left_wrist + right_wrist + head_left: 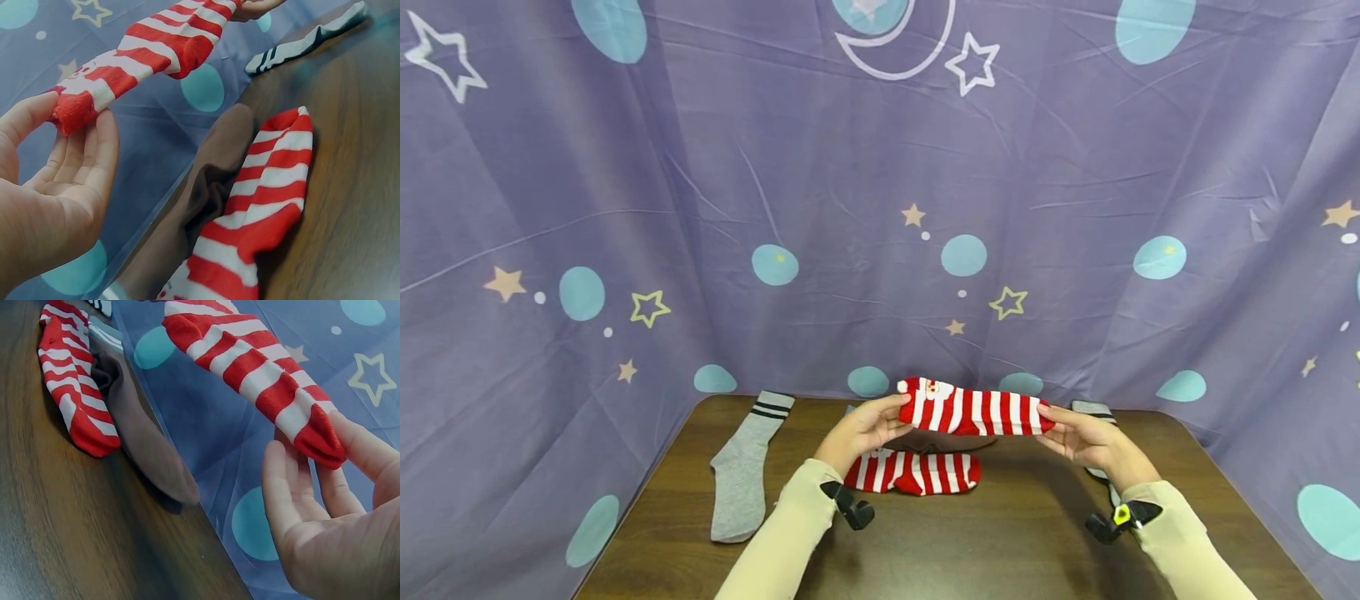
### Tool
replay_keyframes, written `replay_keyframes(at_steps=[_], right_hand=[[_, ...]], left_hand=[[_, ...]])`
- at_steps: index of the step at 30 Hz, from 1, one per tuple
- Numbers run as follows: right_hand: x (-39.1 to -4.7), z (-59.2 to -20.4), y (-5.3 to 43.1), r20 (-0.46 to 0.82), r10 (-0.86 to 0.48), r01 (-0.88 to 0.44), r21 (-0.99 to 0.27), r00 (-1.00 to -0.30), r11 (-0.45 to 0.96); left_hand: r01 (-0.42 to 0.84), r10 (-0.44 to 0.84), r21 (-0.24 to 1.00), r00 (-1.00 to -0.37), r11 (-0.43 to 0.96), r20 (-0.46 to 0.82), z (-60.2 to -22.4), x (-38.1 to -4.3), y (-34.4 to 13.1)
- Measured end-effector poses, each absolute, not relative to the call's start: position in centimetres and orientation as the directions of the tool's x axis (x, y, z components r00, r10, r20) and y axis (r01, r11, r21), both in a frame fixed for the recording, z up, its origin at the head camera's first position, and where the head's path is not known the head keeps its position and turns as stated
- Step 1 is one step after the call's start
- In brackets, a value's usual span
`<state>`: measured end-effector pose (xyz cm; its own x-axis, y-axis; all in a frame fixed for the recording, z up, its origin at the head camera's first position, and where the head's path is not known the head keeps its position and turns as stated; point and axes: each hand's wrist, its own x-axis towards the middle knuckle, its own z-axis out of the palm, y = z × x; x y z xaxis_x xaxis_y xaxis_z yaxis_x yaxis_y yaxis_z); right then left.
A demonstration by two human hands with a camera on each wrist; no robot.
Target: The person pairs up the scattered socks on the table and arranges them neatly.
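Stretched level above the table is a red-and-white striped sock with a bearded face pattern near its cuff. My left hand pinches the cuff end between thumb and fingers. At the toe end, my right hand pinches the red tip, as the right wrist view shows. A second striped sock of the same pattern lies on the table below. Behind it lies a brown sock, partly hidden in the head view by the raised sock.
A grey sock with black cuff stripes lies at the table's left. Another grey sock lies at the right, partly covered by my right arm in the head view. A purple patterned curtain hangs behind the wooden table.
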<state>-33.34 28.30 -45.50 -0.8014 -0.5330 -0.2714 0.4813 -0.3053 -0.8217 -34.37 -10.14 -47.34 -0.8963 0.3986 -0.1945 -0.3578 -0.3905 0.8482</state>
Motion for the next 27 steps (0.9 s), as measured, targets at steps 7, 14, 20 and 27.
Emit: replay_keyframes(at_steps=[7,14,20,27], right_hand=[[-33.5,-45.5,27.0,-0.249,-0.548,0.473,-0.823,-0.798,-0.315],[-33.3,-45.0,25.4,-0.284,-0.530,0.501,-0.803,-0.799,-0.324],[-33.2,-44.8,24.4,-0.277,-0.564,0.515,-0.796,-0.778,-0.318],[-33.1,-44.7,23.5,-0.243,-0.590,0.498,-0.807,-0.770,-0.318]], left_hand=[[-0.349,0.389,0.858,-0.900,-0.376,-0.195,-47.1,-34.3,-11.7],[-0.360,0.396,0.847,-0.897,-0.391,-0.198,-47.3,-34.0,-12.7],[-0.366,0.405,0.849,-0.891,-0.382,-0.202,-47.8,-33.9,-13.4],[-0.355,0.415,0.854,-0.891,-0.380,-0.185,-47.7,-33.8,-14.2]])
